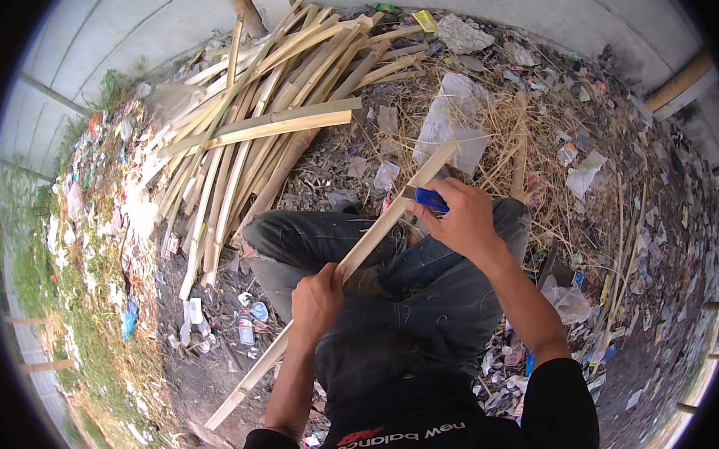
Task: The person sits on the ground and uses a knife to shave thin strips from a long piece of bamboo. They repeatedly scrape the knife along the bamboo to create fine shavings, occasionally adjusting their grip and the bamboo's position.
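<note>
A long pale bamboo strip (372, 238) lies slantwise over my crossed legs, its far end near the straw and its near end down at the lower left. My left hand (317, 300) is closed around it below the middle. In my right hand (466, 217) I grip a blue-handled knife (432, 199). Its short blade rests against the strip near the far end. Light shavings cling to my dark trousers (416, 323).
A big pile of split bamboo strips (260, 116) lies ahead on the left. Thin straw-like shavings (499, 146) surround a pale slab (451, 108). Rubble, plastic scraps and a clear bag (569, 302) litter the ground. Behind stands a grey panel wall (135, 34).
</note>
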`<action>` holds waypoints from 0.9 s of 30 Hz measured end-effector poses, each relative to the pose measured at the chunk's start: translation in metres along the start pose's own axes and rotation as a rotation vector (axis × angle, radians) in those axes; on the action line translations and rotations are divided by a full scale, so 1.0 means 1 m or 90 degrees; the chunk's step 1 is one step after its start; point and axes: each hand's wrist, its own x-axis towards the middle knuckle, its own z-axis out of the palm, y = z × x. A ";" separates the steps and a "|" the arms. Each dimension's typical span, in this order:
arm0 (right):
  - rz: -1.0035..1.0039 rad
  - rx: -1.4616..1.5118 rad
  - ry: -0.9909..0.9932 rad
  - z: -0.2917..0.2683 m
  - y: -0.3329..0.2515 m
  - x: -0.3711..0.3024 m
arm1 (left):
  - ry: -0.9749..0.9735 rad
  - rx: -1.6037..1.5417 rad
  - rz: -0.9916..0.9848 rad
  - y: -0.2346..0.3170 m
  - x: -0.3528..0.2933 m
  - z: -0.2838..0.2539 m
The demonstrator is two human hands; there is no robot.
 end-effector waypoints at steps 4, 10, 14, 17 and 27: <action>0.141 0.171 -0.185 0.037 -0.014 -0.031 | 0.074 -0.009 0.017 0.007 0.002 0.009; 0.123 0.102 -0.277 0.085 -0.040 -0.063 | 0.082 -0.001 0.046 0.017 0.008 0.009; 0.083 0.037 -0.245 0.090 -0.034 -0.058 | 0.090 0.047 0.031 0.020 0.009 0.004; 0.058 -0.001 -0.207 0.092 -0.023 -0.050 | 0.087 0.071 0.037 0.017 0.010 0.002; 0.214 -0.058 -0.212 0.060 0.051 -0.016 | 0.057 0.077 0.065 0.006 -0.005 0.002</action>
